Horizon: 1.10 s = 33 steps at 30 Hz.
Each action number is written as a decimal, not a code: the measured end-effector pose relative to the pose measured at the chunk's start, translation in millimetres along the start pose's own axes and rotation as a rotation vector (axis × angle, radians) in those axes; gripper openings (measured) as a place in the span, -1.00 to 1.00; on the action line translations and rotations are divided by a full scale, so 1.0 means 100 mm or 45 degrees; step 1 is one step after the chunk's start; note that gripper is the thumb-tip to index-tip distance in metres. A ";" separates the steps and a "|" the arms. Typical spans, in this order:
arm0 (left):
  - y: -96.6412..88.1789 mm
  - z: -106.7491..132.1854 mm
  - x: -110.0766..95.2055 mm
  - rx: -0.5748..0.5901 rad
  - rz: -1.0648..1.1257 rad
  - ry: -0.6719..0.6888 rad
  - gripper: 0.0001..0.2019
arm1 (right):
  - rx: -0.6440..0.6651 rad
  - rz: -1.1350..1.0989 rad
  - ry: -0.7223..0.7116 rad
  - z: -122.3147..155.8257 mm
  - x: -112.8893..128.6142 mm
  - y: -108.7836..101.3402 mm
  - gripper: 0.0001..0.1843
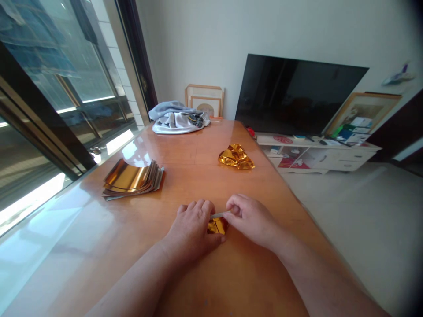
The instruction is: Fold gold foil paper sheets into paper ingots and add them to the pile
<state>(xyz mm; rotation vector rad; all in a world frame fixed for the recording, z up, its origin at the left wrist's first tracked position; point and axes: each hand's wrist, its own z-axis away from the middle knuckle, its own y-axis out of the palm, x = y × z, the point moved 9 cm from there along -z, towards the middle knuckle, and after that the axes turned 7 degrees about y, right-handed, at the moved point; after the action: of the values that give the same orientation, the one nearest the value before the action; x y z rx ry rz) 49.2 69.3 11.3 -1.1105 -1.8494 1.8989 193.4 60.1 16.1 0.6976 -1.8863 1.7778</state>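
Observation:
A small piece of gold foil paper [217,226] lies on the table between my two hands, with a pale folded edge along its far side. My left hand [194,226] is closed over its left end, thumb along the near side and fingers on the far side. The fingers of my right hand [247,218] pinch the right end of the pale edge. Part of the foil paper is hidden under my left hand. Beyond, on the right, several folded gold foil pieces [235,157] sit in a small heap.
A curved stack of gold foil sheets [128,178] lies at the left of the wooden table [194,180]. Bunched grey-blue cloth [178,118] rests at the far end. The table's right edge runs beside my right arm. A television [297,94] stands on a white cabinet [330,156].

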 end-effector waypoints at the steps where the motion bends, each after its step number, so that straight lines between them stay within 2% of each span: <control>1: 0.00 0.00 0.00 -0.014 0.002 0.005 -0.57 | 0.031 0.003 -0.061 0.03 0.08 0.04 -0.92; 6: 0.01 0.01 0.02 -0.039 0.031 -0.017 -0.55 | 0.230 0.019 -0.181 0.11 0.23 0.28 -0.88; 14: 0.01 0.01 0.05 -0.038 0.100 0.013 -0.45 | 0.253 0.021 -0.022 0.04 0.11 0.39 -0.83; 17: -0.04 0.04 0.10 -0.053 0.141 -0.002 -0.56 | 0.206 0.118 0.047 0.05 0.09 0.35 -0.86; 20: -0.09 0.06 0.18 -0.044 0.145 -0.056 -0.71 | 0.076 0.259 0.056 0.05 0.12 0.23 -0.73; 24: -0.12 0.06 0.24 0.013 0.141 -0.100 -0.75 | -0.043 0.362 -0.035 0.04 0.18 0.14 -0.56; 33: -0.08 0.03 0.28 0.060 0.163 -0.160 -0.76 | -0.006 0.368 -0.090 0.01 0.15 0.16 -0.54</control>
<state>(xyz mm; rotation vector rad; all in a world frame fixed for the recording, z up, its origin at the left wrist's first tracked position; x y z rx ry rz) 25.6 86.9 9.2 -1.1441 -1.8267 2.1173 172.0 58.9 13.1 0.5119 -2.1274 1.9424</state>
